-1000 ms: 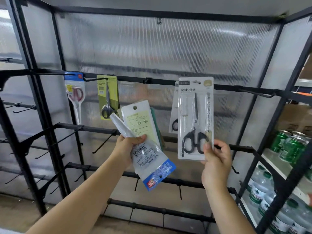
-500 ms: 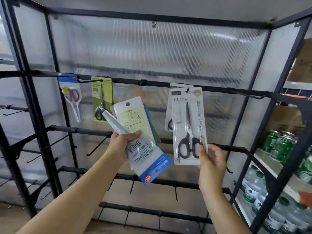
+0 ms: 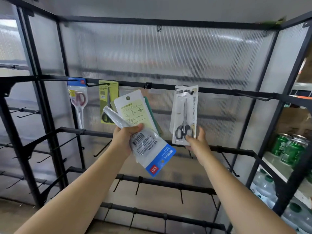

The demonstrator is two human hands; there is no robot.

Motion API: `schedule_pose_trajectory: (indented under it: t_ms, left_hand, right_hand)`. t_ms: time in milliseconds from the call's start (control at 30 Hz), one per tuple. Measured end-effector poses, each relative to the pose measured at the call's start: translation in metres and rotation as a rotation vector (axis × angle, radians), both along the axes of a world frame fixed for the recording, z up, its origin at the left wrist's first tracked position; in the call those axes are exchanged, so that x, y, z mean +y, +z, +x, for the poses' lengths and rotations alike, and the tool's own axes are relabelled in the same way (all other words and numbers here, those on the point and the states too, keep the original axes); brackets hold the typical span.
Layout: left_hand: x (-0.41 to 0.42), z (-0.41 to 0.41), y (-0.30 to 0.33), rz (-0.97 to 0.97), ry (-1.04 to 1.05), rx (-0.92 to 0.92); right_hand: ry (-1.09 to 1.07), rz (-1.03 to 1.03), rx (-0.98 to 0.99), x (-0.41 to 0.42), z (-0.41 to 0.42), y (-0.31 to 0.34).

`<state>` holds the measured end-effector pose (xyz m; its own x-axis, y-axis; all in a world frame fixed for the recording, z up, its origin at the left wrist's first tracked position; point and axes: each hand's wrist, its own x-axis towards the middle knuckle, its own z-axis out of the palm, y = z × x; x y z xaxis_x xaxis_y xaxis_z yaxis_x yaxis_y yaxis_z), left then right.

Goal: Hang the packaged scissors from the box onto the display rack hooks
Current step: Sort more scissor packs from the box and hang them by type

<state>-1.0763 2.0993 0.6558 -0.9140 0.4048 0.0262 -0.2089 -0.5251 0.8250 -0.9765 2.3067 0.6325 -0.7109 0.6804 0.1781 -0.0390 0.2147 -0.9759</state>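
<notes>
My right hand [image 3: 196, 141] pinches the bottom of a white pack of black-handled scissors [image 3: 184, 114]. The pack's top hole sits over a hook [image 3: 190, 92] on the upper bar. My left hand [image 3: 125, 138] grips a fanned bundle of scissor packs. A blue-edged pack [image 3: 152, 156] points down and a yellow-backed pack [image 3: 133, 114] points up. Two packs hang on hooks to the left, one with red-handled scissors [image 3: 78, 102] and one on a green card [image 3: 108, 102]. The box is out of view.
The black display rack [image 3: 219, 90] has several bars with bare hooks, among them one at the upper right [image 3: 253, 97] and several lower down [image 3: 181, 196]. Green cans [image 3: 287, 147] and water bottles [image 3: 265, 184] stand on shelves to the right.
My right hand has lifted the black-handled pack up and back, and its hole now sits over the upper-bar hook. The left hand's bundle has stayed about where it was.
</notes>
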Motion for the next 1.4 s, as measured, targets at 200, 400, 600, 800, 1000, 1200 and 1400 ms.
schedule_pose_trajectory:
  t_ms: [200, 400, 600, 800, 1000, 1200, 1400]
  left_hand:
    - [-0.003, -0.003, -0.003, 0.054, 0.061, -0.018]
    - [0.000, 0.002, -0.003, -0.020, -0.045, -0.008]
    - [0.009, 0.007, -0.001, -0.027, -0.114, -0.021]
    - [0.017, 0.018, 0.006, 0.122, -0.269, -0.030]
    - [0.026, 0.020, 0.008, 0.256, -0.227, -0.009]
    - [0.031, 0.027, 0.008, 0.282, -0.150, -0.143]
    - [0.027, 0.026, 0.003, 0.313, -0.077, -0.138]
  right_hand:
    - [-0.036, -0.013, 0.177, -0.032, 0.015, -0.026]
    - [0.244, 0.696, 0.353, -0.056, 0.023, -0.011]
    - [0.462, 0.653, 0.236, -0.060, 0.030, 0.016]
    - [0.469, 0.097, 0.380, -0.058, 0.025, 0.017]
    - [0.236, -0.101, 0.574, -0.067, 0.016, 0.003]
    - [0.091, -0.407, 0.660, -0.084, 0.010, 0.009]
    - [0.053, -0.573, 0.634, -0.090, 0.004, 0.018]
